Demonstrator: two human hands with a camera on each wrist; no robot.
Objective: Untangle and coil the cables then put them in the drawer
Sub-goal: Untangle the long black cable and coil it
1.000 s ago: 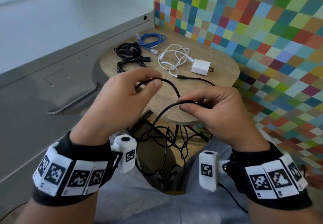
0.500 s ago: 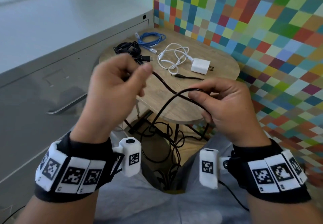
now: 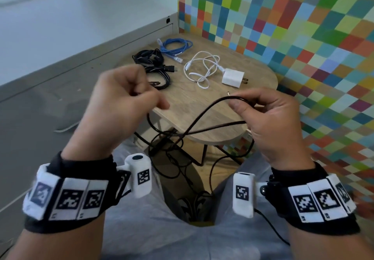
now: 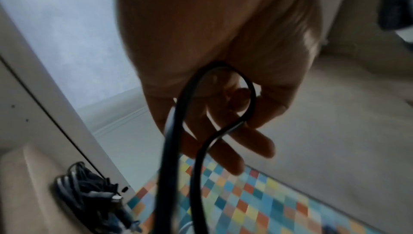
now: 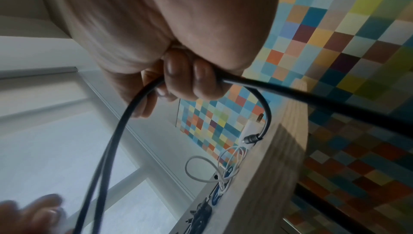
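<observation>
A long black cable [image 3: 204, 115] runs between both hands in front of the small wooden table [image 3: 202, 126]. My left hand [image 3: 129, 97] pinches one strand, which bends in a loop [image 4: 223, 96] past its fingers. My right hand [image 3: 261, 113] grips a bend of the same cable [image 5: 138, 100] in its curled fingers; the plug end [image 5: 251, 139] hangs just beyond it over the table. The rest of the cable dangles tangled below the table edge. On the table lie a black cable bundle [image 3: 153, 65], a coiled blue cable [image 3: 176, 47] and a white cable with charger [image 3: 204, 67].
A grey cabinet with a drawer handle [image 3: 66, 127] stands on the left. A wall of coloured squares [image 3: 303, 36] runs along the right. My lap in grey cloth [image 3: 141, 229] fills the foreground, with the table's dark metal legs [image 3: 204, 154] between the knees.
My left hand rose and drew its strand up to the left, then moved back toward the right hand. The right hand shifted right and up, holding its bend; the plug end slid closer.
</observation>
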